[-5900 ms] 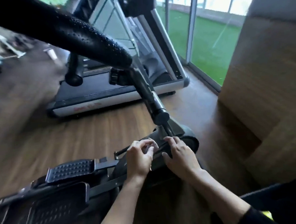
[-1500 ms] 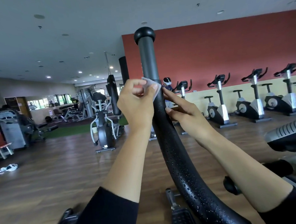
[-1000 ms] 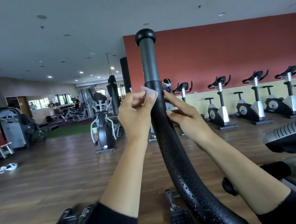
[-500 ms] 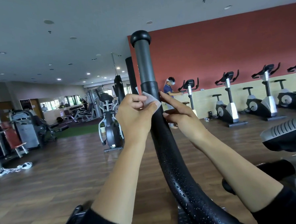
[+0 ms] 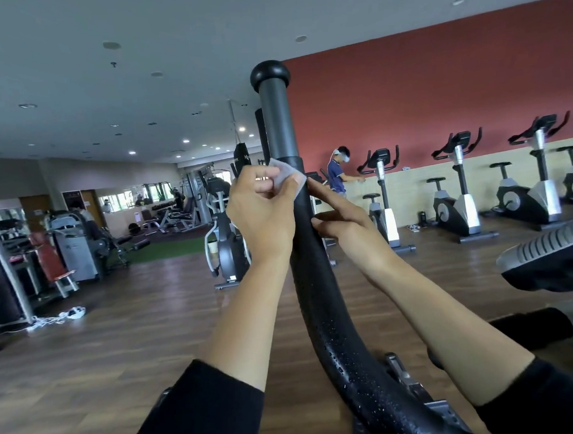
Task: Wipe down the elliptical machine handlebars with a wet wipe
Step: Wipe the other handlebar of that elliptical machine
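A black curved elliptical handlebar (image 5: 318, 288) rises through the middle of the view to a round cap, its foam grip beaded with water drops. My left hand (image 5: 261, 211) pinches a small white wet wipe (image 5: 284, 177) and presses it against the left side of the bar near the top of the grip. My right hand (image 5: 342, 224) lies on the bar's right side just below, its fingers stretched along the bar toward the wipe.
The elliptical's console edge (image 5: 553, 262) juts in at the right. Several exercise bikes (image 5: 460, 204) line the red wall, with a person (image 5: 339, 174) standing near them. Another elliptical (image 5: 223, 240) and weight machines (image 5: 71, 248) stand at the left on the wood floor.
Since 5.9 s ago both hands rose from the machine's base to the upper handlebar. In the last second, both hands slid slightly down the bar with the wipe; the view shifted left.
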